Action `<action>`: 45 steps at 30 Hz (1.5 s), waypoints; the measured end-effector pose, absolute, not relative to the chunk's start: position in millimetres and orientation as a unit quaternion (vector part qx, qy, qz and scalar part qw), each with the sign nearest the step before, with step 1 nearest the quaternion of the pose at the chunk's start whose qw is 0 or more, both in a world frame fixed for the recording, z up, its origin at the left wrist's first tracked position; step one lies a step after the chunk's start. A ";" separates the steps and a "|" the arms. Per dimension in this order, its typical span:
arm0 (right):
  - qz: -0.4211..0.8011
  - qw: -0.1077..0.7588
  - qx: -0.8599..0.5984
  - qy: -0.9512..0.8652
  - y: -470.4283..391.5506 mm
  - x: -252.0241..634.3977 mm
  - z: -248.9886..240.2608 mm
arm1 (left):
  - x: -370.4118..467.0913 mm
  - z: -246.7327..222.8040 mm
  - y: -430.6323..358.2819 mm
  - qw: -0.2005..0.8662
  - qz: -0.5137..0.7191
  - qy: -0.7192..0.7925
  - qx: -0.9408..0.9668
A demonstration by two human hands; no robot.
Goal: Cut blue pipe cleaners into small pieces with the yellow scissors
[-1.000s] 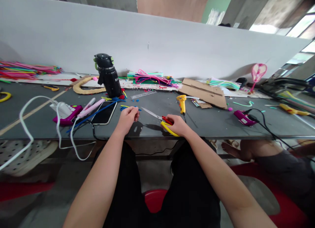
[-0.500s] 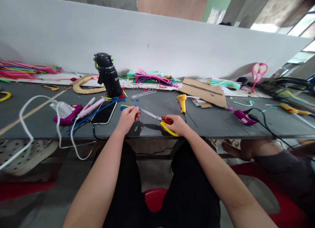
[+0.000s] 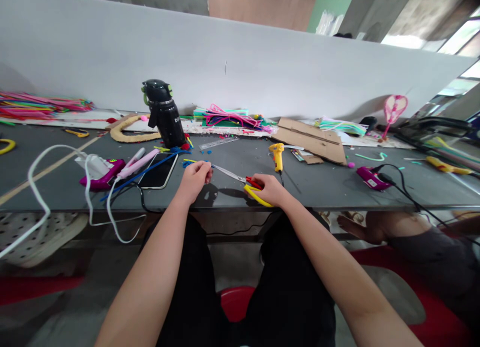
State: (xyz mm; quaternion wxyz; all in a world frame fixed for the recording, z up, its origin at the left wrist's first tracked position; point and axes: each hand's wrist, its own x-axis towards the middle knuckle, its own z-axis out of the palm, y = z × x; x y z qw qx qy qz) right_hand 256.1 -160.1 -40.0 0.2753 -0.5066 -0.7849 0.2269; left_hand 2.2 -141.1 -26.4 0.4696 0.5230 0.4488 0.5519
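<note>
My right hand (image 3: 267, 189) is closed around the handles of scissors (image 3: 230, 174) with red and yellow grips. Their blades point left, and the tips reach close to the fingers of my left hand (image 3: 197, 178). That left hand is closed in a pinch near the table's front half; whatever is between its fingers is too small to make out. Small blue and yellow pieces (image 3: 188, 162) show just behind the left hand. A yellow glue gun (image 3: 277, 157) stands to the right, behind my right hand.
A black bottle (image 3: 167, 114) stands behind a phone (image 3: 159, 171). White cables and a purple power block (image 3: 103, 176) are at left. Cardboard (image 3: 311, 139) lies at back right, a second purple block (image 3: 373, 179) farther right. Another person's leg (image 3: 397, 224) shows at right.
</note>
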 end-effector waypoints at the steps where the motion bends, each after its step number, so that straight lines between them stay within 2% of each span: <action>1: 0.227 0.276 -0.506 -0.785 -160.0 256.0 -40.0 | 2.4 -26.3 -141.2 0.470 0.551 0.449 0.523; 28: 0.225 0.258 -0.505 -0.793 -154.3 258.2 -42.3 | 3.4 -25.8 -142.4 0.485 0.547 0.449 0.514; 36: 0.239 0.296 -0.516 -0.767 -157.3 257.5 -43.7 | 2.7 -27.0 -140.9 0.485 0.548 0.448 0.513; 45: 0.248 0.279 -0.511 -0.774 -158.8 257.3 -39.7 | 1.5 -27.8 -140.3 0.485 0.559 0.445 0.505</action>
